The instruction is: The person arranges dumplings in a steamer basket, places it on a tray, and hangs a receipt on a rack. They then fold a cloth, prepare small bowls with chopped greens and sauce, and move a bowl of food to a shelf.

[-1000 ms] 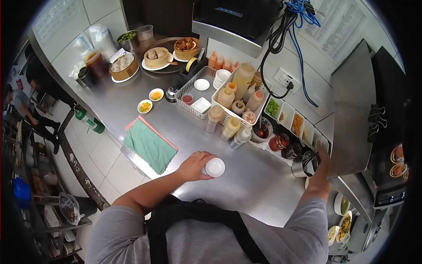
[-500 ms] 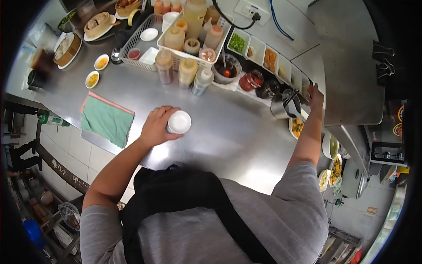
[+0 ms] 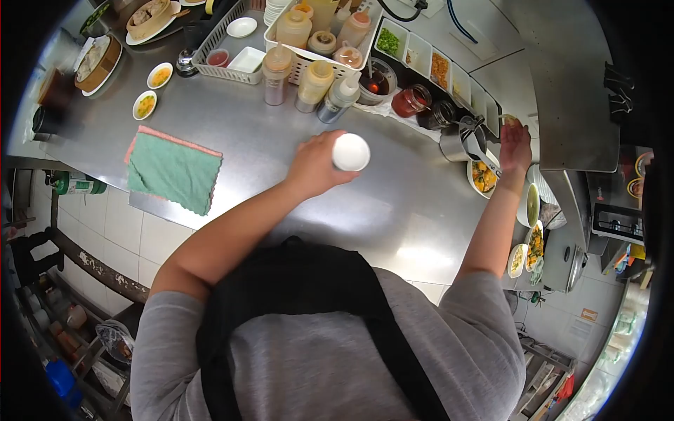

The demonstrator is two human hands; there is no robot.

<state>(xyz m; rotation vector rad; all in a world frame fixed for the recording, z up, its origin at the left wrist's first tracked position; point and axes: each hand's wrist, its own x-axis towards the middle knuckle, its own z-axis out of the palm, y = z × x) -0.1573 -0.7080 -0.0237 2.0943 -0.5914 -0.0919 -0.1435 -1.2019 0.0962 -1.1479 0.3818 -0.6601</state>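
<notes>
My left hand [image 3: 314, 165] grips a small white bowl [image 3: 350, 151] and holds it above the steel counter [image 3: 393, 210], just in front of the squeeze bottles [image 3: 314, 84]. My right hand [image 3: 514, 144] reaches to the far right, beside a metal pitcher [image 3: 460, 140], with its fingers at the end compartment of the row of white condiment trays [image 3: 435, 67]. Whether the right hand holds anything is hidden. A dish of yellow food [image 3: 483, 176] sits just below that hand.
A green cloth [image 3: 172, 172] lies at the counter's left front edge. White baskets [image 3: 232, 52] hold bottles and small dishes at the back. Two small sauce dishes [image 3: 151, 90] and bamboo steamers [image 3: 147, 17] stand far left. More plated food [image 3: 533, 242] sits at the right.
My left hand has lifted the white bowl and carried it right and toward the bottles. My right hand has stayed near the pitcher and trays.
</notes>
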